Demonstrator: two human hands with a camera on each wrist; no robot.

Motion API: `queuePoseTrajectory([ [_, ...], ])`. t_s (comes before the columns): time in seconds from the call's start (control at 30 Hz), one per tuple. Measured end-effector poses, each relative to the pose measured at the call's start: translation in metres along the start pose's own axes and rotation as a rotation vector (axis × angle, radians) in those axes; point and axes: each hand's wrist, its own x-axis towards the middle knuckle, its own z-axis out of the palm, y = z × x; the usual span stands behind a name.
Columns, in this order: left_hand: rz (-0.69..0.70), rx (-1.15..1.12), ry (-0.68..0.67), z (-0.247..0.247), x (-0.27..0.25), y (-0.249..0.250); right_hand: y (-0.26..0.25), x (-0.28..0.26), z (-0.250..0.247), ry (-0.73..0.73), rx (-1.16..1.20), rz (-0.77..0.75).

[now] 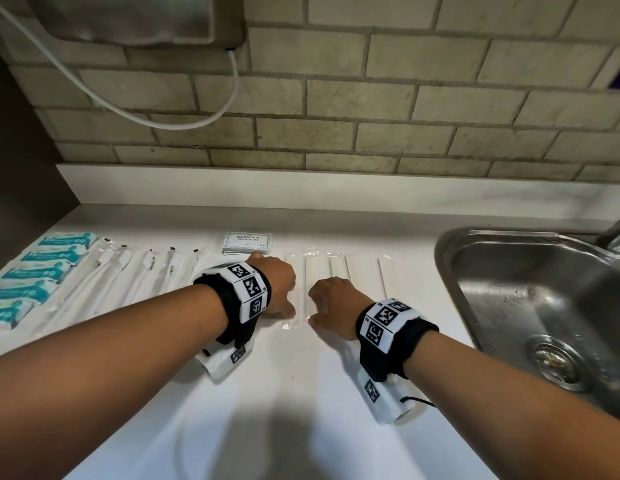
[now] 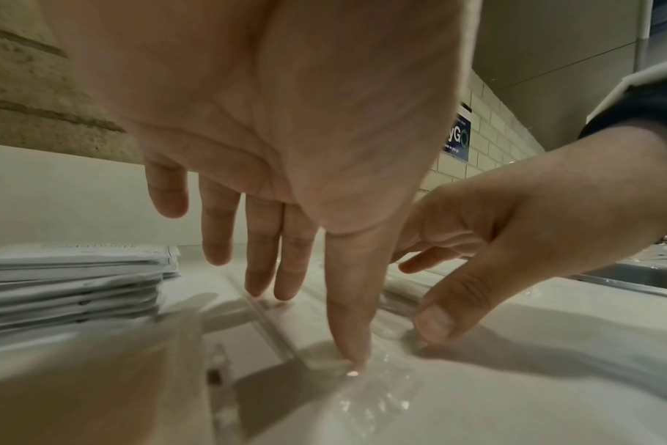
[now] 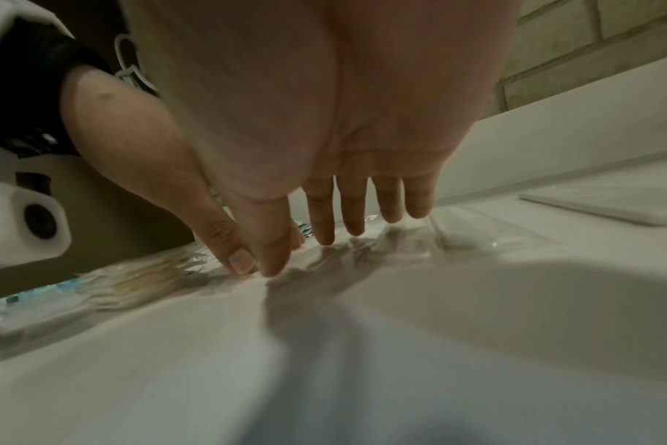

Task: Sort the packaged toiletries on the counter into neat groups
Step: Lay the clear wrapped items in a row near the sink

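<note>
On the white counter point(image 1: 301, 393) lies a row of several long white strips in clear wrappers point(image 1: 336, 268). My left hand point(image 1: 284, 299) rests on the leftmost one with straight fingers, and its thumb point(image 2: 351, 355) presses the wrapper's near end. My right hand point(image 1: 327, 299) lies beside it, its straight fingers point(image 3: 324, 231) touching the neighbouring wrappers. One strip point(image 1: 310, 289) shows between the two hands. Behind the left hand sits a stack of shampoo sachets point(image 1: 247, 242). Further left lie several white wrapped sticks point(image 1: 128, 278) and a row of teal packets point(image 1: 34, 275).
A steel sink point(image 1: 447, 265) takes up the right side, with a tap point(image 1: 617, 233) at its back. A brick wall with a white ledge runs behind the counter. A white cable point(image 1: 163, 123) hangs from a box on the wall at the upper left.
</note>
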Motion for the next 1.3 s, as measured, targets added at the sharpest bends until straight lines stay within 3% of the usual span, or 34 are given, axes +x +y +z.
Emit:
queuePoseTrajectory([
  [0.2, 0.031, 0.005, 0.036, -0.010, 0.005, 0.006, 0.023, -0.008, -0.022, 0.151, 0.117, 0.060],
  [0.43, 0.141, -0.091, 0.157, -0.013, 0.014, 0.045, 0.054, -0.024, -0.036, 0.026, 0.107, 0.136],
  [0.73, 0.169, 0.048, 0.030, -0.001, 0.017, 0.058, 0.059, -0.027, -0.022, 0.004, -0.019, 0.071],
  [1.3, 0.146, 0.027, 0.027, -0.003, 0.011, 0.057, 0.057, -0.030, -0.019, 0.037, 0.067, 0.088],
])
